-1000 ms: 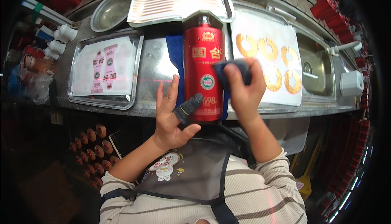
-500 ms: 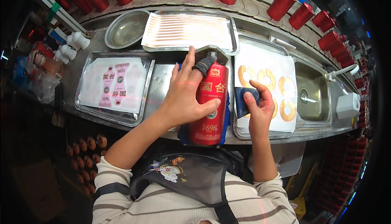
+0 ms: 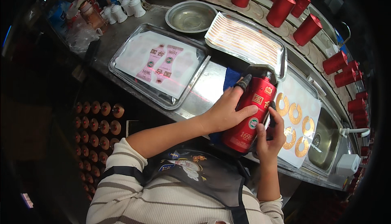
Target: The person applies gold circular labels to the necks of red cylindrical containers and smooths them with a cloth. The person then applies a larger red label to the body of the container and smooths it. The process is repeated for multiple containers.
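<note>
A red bottle (image 3: 243,132) with gold markings and a round green emblem lies tilted in a dark holder, over blue cloth (image 3: 231,77). My left hand (image 3: 229,110) is wrapped round its left side, thumb across the front; a black sleeve covers one finger. At the bottle's right side, my right hand (image 3: 272,138) is closed with bent fingers. A dark edge (image 3: 272,105) shows at its fingertips against the bottle, seemingly the dark blue square pad, now mostly hidden. Beside this hand, a tray holds a white sheet (image 3: 307,105) with gold C-shaped labels.
To the left, a metal tray (image 3: 179,101) carries pink labels on white backing. Behind are a metal bowl (image 3: 191,17) and a tray of striped strips (image 3: 244,40). Red bottles (image 3: 281,10) stand on the curved conveyor (image 3: 260,25). A sink (image 3: 326,142) and white jug (image 3: 347,165) are at the right.
The view has turned, shifting the bench scene. My right hand has brought the dark blue pad from beside the bottle to its right side. My left hand stays on the bottle.
</note>
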{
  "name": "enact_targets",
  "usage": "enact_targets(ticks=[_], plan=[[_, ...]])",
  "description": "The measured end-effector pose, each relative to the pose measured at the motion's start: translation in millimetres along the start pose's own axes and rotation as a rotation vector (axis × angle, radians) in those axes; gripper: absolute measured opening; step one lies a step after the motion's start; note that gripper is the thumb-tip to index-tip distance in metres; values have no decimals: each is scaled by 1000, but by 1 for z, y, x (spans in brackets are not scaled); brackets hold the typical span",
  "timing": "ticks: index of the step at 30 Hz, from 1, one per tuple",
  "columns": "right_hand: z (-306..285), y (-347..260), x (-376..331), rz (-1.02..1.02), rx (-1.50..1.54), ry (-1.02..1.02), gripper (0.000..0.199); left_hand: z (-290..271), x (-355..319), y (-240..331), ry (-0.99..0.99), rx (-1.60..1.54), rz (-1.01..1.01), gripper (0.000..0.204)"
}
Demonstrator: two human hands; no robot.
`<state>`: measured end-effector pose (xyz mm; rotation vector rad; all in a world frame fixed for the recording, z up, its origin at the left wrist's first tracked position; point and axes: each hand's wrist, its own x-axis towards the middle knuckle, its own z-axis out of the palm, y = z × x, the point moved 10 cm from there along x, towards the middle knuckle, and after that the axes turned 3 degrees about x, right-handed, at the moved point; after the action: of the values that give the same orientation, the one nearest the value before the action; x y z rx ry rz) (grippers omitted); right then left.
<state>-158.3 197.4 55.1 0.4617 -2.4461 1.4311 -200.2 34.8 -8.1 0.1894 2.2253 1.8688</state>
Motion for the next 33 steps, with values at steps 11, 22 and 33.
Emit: enact_targets(ticks=[11, 22, 33], plan=[[-31, 81, -40, 544, 409, 218, 20, -206, 62, -23, 725, 435, 120, 32], [-16, 62, -24, 556, 435, 167, 25, -221, 130, -53, 660, 612, -80, 35], [-14, 16, 123, 185, 229, -47, 39, -99, 118, 109, 246, 621, 441, 20]])
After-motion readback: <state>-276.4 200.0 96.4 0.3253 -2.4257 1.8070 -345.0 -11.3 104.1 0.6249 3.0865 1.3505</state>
